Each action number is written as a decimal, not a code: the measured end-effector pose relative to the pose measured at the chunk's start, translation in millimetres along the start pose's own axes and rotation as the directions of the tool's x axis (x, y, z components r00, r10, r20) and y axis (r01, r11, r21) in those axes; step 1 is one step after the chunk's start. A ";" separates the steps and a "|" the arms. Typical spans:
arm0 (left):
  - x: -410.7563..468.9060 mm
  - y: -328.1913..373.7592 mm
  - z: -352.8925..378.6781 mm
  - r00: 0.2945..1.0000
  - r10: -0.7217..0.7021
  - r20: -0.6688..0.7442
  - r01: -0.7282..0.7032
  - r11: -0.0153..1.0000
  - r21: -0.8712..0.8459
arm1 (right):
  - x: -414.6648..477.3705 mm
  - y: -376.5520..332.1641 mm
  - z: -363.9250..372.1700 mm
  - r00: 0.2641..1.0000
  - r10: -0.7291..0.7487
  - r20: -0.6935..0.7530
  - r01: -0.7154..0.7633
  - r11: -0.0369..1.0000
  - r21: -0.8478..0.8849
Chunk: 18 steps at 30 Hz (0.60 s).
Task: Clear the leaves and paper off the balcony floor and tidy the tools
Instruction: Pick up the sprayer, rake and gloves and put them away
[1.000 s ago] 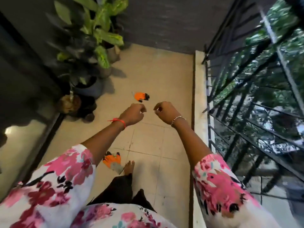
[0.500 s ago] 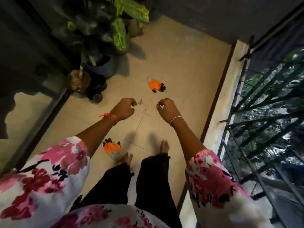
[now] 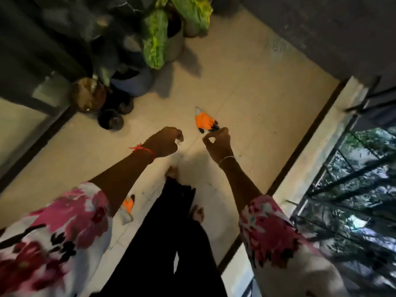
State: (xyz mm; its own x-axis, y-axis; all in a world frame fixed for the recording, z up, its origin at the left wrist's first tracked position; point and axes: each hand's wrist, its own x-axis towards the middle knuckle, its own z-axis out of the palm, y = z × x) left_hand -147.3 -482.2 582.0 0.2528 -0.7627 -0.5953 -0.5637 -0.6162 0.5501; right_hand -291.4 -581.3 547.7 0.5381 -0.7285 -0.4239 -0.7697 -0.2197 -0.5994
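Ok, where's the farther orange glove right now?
Head view, centre: the orange glove lies on the floor just past the right hand, right of the small dark pots.

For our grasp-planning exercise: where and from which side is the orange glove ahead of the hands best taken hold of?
The glove lies flat on the floor, black fingertips toward the right hand, pale cuff away. Probably best: come from above with that hand and pinch the broad orange palm; a grip on the thin fingertips would leave it dangling.
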 end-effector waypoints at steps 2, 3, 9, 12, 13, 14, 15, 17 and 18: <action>51.1 -8.7 3.1 1.000 0.000 -0.012 0.001 1.000 0.030 | 44.3 14.4 16.2 0.994 0.063 -0.087 -0.056 0.996 0.074; 76.8 -14.7 7.0 1.000 0.019 -0.018 -0.018 0.999 0.049 | 65.4 22.6 23.7 0.989 0.096 -0.116 -0.085 0.991 0.099; 220.2 -61.8 70.7 0.997 0.067 0.038 -0.072 0.987 0.144 | 184.1 113.8 101.5 0.985 0.171 -0.028 -0.164 0.973 0.163; 294.4 -100.5 120.0 0.997 0.054 0.052 -0.064 0.978 0.201 | 233.2 168.6 147.1 0.985 0.168 0.046 -0.174 0.961 0.214; 310.7 -111.2 136.2 0.997 0.024 0.071 -0.038 0.977 0.210 | 247.3 185.1 160.8 0.980 0.181 0.086 -0.194 0.964 0.181; 329.3 -121.6 152.6 0.997 0.009 0.079 -0.026 0.976 0.215 | 260.9 201.5 173.7 0.975 0.173 0.137 -0.190 0.973 0.128; 350.6 -128.7 163.6 0.996 -0.019 0.084 0.001 0.979 0.204 | 276.6 221.2 190.0 0.968 0.164 0.190 -0.181 0.981 0.073; 386.1 -143.8 182.1 0.997 -0.058 0.058 0.049 0.990 0.135 | 309.6 249.4 215.8 0.958 0.169 0.230 -0.174 0.985 0.002; 395.6 -145.8 191.3 0.995 -0.078 0.057 0.071 0.992 0.107 | 324.4 256.4 224.0 0.954 0.178 0.240 -0.176 0.984 -0.032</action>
State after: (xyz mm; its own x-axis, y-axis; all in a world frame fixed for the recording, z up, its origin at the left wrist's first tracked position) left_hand -115.5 -656.5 154.3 0.2508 -0.7002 -0.6685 -0.6249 -0.6445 0.4406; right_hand -237.2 -728.6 104.3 0.4588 -0.5788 -0.6741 -0.8628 -0.1088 -0.4937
